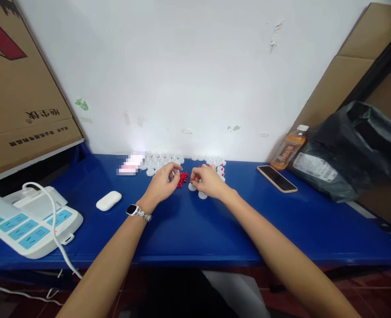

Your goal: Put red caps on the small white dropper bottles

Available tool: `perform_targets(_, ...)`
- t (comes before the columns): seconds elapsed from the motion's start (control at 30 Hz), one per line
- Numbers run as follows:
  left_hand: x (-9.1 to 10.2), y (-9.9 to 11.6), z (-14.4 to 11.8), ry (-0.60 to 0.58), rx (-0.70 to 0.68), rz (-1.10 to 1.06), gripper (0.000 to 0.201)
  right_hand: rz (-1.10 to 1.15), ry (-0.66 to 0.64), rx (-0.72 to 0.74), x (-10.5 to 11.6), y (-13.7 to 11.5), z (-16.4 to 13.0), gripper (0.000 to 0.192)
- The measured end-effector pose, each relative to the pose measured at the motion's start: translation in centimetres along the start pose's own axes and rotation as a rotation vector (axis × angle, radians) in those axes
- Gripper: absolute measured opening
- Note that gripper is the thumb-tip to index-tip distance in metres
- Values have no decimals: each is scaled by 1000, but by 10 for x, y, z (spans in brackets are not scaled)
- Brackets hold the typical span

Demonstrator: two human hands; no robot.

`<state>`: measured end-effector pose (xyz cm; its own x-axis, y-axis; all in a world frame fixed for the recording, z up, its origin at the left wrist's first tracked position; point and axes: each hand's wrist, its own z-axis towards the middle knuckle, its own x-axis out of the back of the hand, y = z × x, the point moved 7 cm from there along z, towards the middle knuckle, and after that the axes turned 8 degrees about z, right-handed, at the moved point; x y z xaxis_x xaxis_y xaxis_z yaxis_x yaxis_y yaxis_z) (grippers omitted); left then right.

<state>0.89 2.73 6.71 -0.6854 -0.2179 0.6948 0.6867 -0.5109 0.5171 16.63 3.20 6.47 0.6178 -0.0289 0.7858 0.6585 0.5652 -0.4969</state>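
Observation:
My left hand (163,182) is curled at the left edge of a small pile of red pieces (182,178). Its thumb and index finger come close together around something pale, too small to make out. To the right of the pile, my right hand (208,181) pinches with bent fingers just above a translucent white disc-like piece (192,187); what its fingertips hold is hidden. Another such white piece (202,195) lies under the hand's near side. White pieces with red centres (220,169) stand behind my right hand. Several plain white pieces (160,160) are grouped behind my left hand.
A pixelated patch (131,163) lies on the blue table (195,234) near the wall. At left are a white case (108,201) and a power strip (33,225) with a cable. At right lie a phone (277,178), an orange drink bottle (288,148) and a black plastic bag (344,150).

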Motion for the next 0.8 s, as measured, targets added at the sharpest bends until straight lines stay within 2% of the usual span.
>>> perform_targets(0.07, -2, 3, 0, -12, -10, 2, 23, -8, 50, -36, 7, 6, 8, 3)
perform_targets(0.17, -2, 3, 0, -22, 3, 46, 25, 56, 164, -131, 19, 28, 31, 18)
perform_targets(0.23, -2, 2, 0, -23, 22, 84, 28, -15, 214, -209, 23, 48, 53, 23)
perform_targets(0.33, -4, -1, 0, -36, 31, 110, 28, -221, 122, -288, 15, 75, 89, 31)
perform_targets(0.43, -6, -2, 0, -45, 23, 124, 27, -329, 33, -331, 2, 91, 115, 27)
perform_targets(0.57, -5, -3, 0, -26, 35, 143, 26, -314, 38, -361, -9, 96, 127, 21)
perform_targets(0.7, -2, -4, 0, 0, 63, 138, 25, -324, 150, -390, -3, 96, 126, 33)
perform_targets(0.8, -2, -3, 1, -1, 58, 137, 24, -328, 124, -403, -3, 98, 127, 27)
